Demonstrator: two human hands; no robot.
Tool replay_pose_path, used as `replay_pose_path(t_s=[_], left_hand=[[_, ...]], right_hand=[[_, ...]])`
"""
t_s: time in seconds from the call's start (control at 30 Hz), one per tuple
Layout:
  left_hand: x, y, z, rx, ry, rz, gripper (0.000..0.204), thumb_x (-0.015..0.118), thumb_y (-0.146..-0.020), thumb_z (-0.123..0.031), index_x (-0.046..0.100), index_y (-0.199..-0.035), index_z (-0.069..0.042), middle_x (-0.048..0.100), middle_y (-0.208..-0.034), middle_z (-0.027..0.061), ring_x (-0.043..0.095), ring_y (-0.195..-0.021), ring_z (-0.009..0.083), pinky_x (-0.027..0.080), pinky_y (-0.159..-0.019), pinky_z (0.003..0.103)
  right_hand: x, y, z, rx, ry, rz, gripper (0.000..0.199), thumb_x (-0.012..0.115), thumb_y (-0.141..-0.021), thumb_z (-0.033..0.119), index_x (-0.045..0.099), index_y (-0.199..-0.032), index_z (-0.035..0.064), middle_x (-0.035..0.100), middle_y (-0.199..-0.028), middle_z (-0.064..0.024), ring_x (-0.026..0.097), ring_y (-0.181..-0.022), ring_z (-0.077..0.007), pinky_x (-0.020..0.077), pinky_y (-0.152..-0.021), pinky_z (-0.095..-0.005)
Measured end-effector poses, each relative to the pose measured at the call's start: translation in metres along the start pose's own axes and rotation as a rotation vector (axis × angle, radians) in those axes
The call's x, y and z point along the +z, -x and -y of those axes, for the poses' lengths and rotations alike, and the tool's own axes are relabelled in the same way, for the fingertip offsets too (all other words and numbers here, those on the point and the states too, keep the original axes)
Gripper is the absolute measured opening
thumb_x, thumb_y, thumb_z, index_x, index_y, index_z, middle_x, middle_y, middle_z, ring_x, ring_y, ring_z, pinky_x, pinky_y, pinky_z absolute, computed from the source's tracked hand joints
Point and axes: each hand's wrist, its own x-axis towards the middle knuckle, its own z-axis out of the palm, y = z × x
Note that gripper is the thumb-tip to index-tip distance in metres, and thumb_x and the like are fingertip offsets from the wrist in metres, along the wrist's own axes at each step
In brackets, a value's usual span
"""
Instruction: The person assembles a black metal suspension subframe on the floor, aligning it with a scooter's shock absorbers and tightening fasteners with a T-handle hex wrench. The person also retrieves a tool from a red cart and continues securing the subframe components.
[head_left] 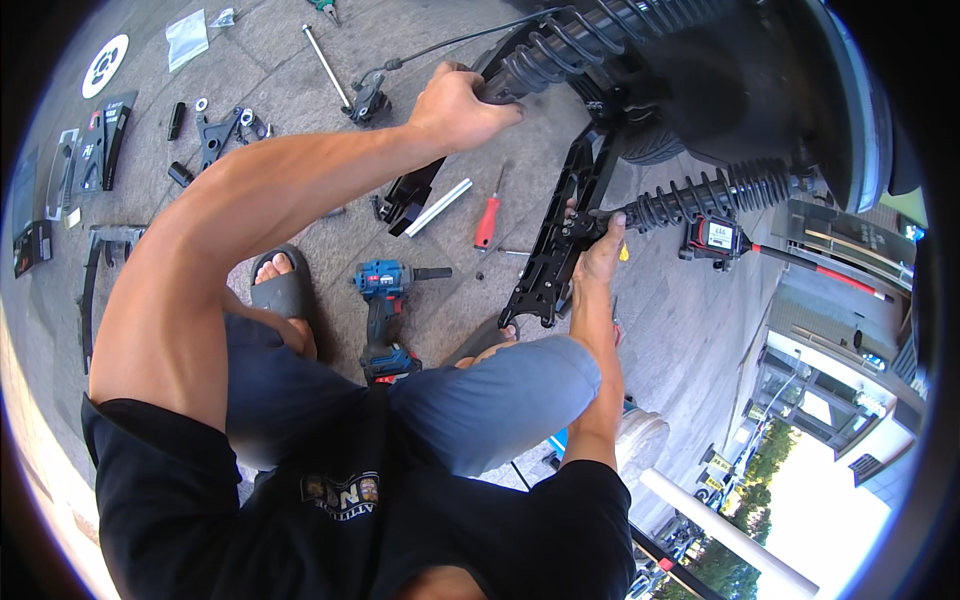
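Note:
My left hand [460,108] is closed round the lower end of a black coil-spring shock absorber [575,45] at the top. A second coil-spring shock absorber [715,195] runs from the right towards my right hand [598,252]. That hand grips a long black slotted metal arm [540,280] near this shock's lower end; its fingers are partly hidden behind the arm. The arm slants down between my hands, its lower end close to my right knee. Behind the parts is a large dark vehicle body [740,80], with part of a tyre [650,146] under it.
A blue impact wrench [382,285] stands between my feet. Nearby lie a red-handled screwdriver [487,222] and a silver bar [440,207]. Left on the paving are a brake caliper [370,100], a bracket [215,135] and packages [105,145]. A red-and-black jack [712,243] is at right.

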Motion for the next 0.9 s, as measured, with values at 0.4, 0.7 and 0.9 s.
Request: replay_pose_path(t_s=[0.4, 0.7, 0.9], left_hand=[[-0.001, 0.011, 0.012, 0.046, -0.064, -0.014, 0.059, 0.072, -0.071, -0.048, 0.066, -0.111, -0.005, 0.051, -0.120, 0.0192, 0.054, -0.112, 0.0325, 0.044, -0.097, 0.038], [0.002, 0.007, 0.018, 0.080, -0.029, -0.018, 0.066, 0.074, -0.072, -0.051, 0.064, -0.117, -0.004, 0.049, -0.115, 0.0194, 0.054, -0.106, 0.0292, 0.045, -0.093, 0.036], [0.003, -0.002, 0.019, 0.096, 0.001, 0.025, 0.065, 0.077, -0.072, -0.044, 0.062, -0.119, -0.001, 0.050, -0.114, 0.0190, 0.054, -0.105, 0.0271, 0.045, -0.092, 0.035]], right_hand=[[0.003, 0.007, -0.011, -0.113, 0.118, 0.084, 0.047, 0.057, -0.093, 0.041, 0.057, -0.110, -0.0023, 0.068, -0.091, -0.0191, 0.068, -0.075, -0.0228, 0.0567, -0.069, -0.0320], [0.001, -0.003, -0.016, -0.076, 0.060, 0.103, 0.040, 0.058, -0.093, 0.028, 0.053, -0.121, -0.0005, 0.067, -0.097, -0.0174, 0.067, -0.080, -0.0207, 0.0556, -0.070, -0.0299], [0.003, -0.011, -0.017, -0.018, 0.004, 0.114, 0.033, 0.064, -0.089, 0.010, 0.053, -0.120, 0.0037, 0.064, -0.099, -0.0068, 0.065, -0.087, -0.0185, 0.0526, -0.079, -0.0302]])
